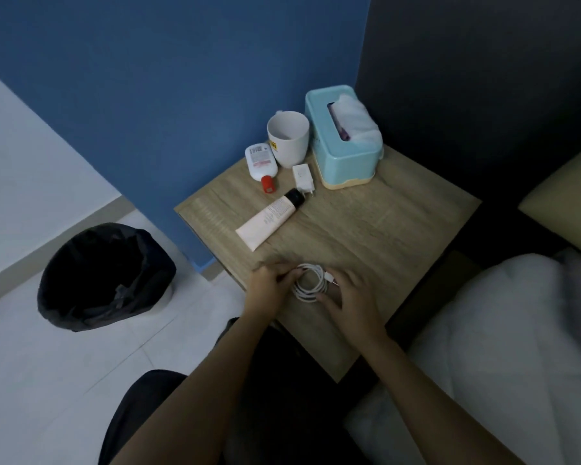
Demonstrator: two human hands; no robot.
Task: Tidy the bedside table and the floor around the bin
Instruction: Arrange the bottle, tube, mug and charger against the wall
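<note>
Wood-grain table [366,229], matte, square top. White cable [311,284], smooth plastic, wound into a small round coil, sits near the table's front-left edge btw my hands. Left hand [271,284] pinches the coil's left side w/ curled fingers. Right hand [351,293] grips the right side: thumb on the near loop, fingers arched over, plug end poking out by them.

Further back:
- pale soft tube [269,218] w/ black cap
- white bottle [260,161] w/ red cap
- blocky white charger [302,177]
- round white mug [288,139]
- glossy teal tissue box [342,156]

Bin [104,276] w/ crinkly black bag on tiled floor, left.
</note>
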